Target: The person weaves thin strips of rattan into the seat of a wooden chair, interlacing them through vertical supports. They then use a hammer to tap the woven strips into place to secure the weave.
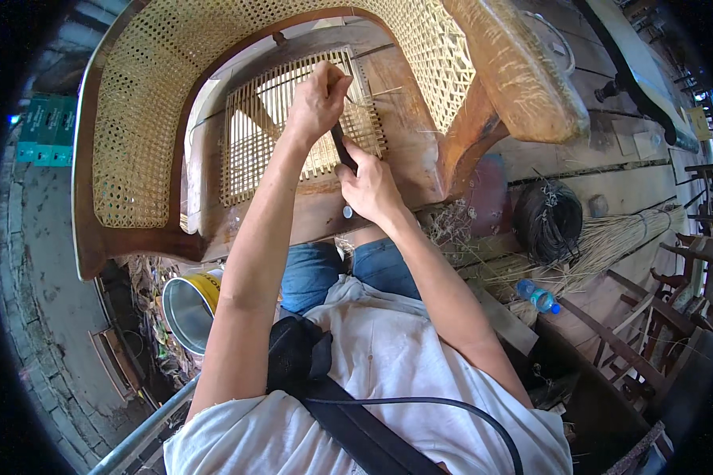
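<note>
A wooden armchair (408, 146) with woven cane sides is in front of me, its seat frame strung with a partly woven cane grid (253, 146). Over the right part of that grid, my left hand (318, 103) is closed in a pinch; what its fingers hold is too small to name. A thin loose cane strand (387, 91) shows just right of it. Lower and nearer, my right hand (368, 186) grips a dark, narrow, flat tool (343, 146) by the seat's front rail. The tool's upper end reaches up close to my left hand.
A yellow-and-silver bucket (190, 305) stands at the lower left beside scraps. On the right lie a coil of dark wire (548, 222), a bundle of cane strands (626, 233) and a plastic bottle (537, 297). Wooden furniture parts (657, 324) are piled at the far right.
</note>
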`<state>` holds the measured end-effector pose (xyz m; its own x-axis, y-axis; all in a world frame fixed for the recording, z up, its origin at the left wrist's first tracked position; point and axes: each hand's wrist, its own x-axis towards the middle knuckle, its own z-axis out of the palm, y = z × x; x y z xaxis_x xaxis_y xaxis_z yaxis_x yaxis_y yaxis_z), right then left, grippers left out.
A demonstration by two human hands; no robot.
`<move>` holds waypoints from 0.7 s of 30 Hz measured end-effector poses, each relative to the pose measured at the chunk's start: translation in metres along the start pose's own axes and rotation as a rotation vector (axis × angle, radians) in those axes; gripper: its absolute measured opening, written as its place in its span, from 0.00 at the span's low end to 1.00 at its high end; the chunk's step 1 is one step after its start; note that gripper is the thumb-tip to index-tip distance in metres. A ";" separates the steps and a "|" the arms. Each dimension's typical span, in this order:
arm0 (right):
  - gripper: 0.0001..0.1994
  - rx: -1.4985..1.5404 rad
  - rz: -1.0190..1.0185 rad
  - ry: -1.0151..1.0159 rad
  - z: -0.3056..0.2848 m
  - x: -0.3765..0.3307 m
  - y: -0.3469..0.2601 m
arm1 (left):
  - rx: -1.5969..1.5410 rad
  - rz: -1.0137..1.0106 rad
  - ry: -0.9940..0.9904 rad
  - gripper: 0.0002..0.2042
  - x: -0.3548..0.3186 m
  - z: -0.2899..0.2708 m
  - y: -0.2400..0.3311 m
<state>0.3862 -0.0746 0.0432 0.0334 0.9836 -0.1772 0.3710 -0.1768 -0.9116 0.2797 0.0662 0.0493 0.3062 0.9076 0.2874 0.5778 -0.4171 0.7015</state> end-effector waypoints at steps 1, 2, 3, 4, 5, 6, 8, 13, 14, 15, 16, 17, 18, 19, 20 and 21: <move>0.26 -0.006 -0.005 0.002 0.001 0.002 0.002 | -0.008 -0.002 0.008 0.10 0.001 0.001 -0.001; 0.26 -0.013 -0.010 0.005 0.001 0.005 0.001 | -0.017 -0.004 0.016 0.10 0.003 0.003 -0.002; 0.26 0.001 -0.023 0.010 -0.001 0.008 0.000 | -0.025 -0.005 0.025 0.10 0.004 0.004 -0.003; 0.25 0.011 -0.033 0.017 -0.005 0.010 -0.001 | -0.021 0.011 0.044 0.10 0.004 0.006 -0.002; 0.25 0.021 -0.044 0.024 -0.008 0.013 -0.002 | -0.031 0.020 0.047 0.10 0.003 0.005 -0.002; 0.27 -0.022 -0.028 0.078 -0.005 0.015 0.003 | -0.041 0.027 0.049 0.10 0.003 0.005 -0.002; 0.27 -0.016 -0.025 0.054 -0.005 0.011 0.004 | -0.057 0.051 0.070 0.10 -0.002 0.003 0.001; 0.27 -0.002 -0.015 -0.023 -0.005 -0.009 0.006 | -0.054 0.016 0.066 0.10 -0.021 -0.006 0.012; 0.27 0.003 -0.065 -0.005 -0.002 -0.011 0.009 | -0.032 -0.018 0.045 0.10 -0.022 -0.006 0.014; 0.27 0.008 -0.115 0.013 0.000 -0.014 0.011 | -0.010 -0.052 0.024 0.11 -0.023 -0.005 0.013; 0.27 0.036 -0.093 -0.013 0.001 -0.014 0.011 | -0.028 -0.010 0.050 0.10 -0.021 -0.002 0.011; 0.27 0.063 -0.071 -0.039 0.001 -0.013 0.011 | -0.095 -0.026 0.033 0.11 -0.020 0.001 0.009; 0.27 0.102 -0.055 -0.063 0.000 -0.011 0.013 | -0.069 -0.047 0.020 0.11 -0.019 0.002 0.006; 0.27 0.139 -0.040 -0.084 -0.001 -0.008 0.014 | -0.046 -0.066 0.007 0.11 -0.018 0.001 0.006; 0.26 0.189 -0.030 -0.104 -0.005 -0.004 0.018 | -0.046 -0.053 0.038 0.11 -0.017 0.003 0.004; 0.26 0.154 -0.007 -0.071 -0.005 -0.003 0.018 | -0.045 -0.040 0.069 0.11 -0.017 0.006 0.002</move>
<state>0.3974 -0.0809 0.0294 -0.0367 0.9807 -0.1919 0.2242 -0.1791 -0.9580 0.2800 0.0499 0.0424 0.2301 0.9253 0.3014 0.5539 -0.3792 0.7413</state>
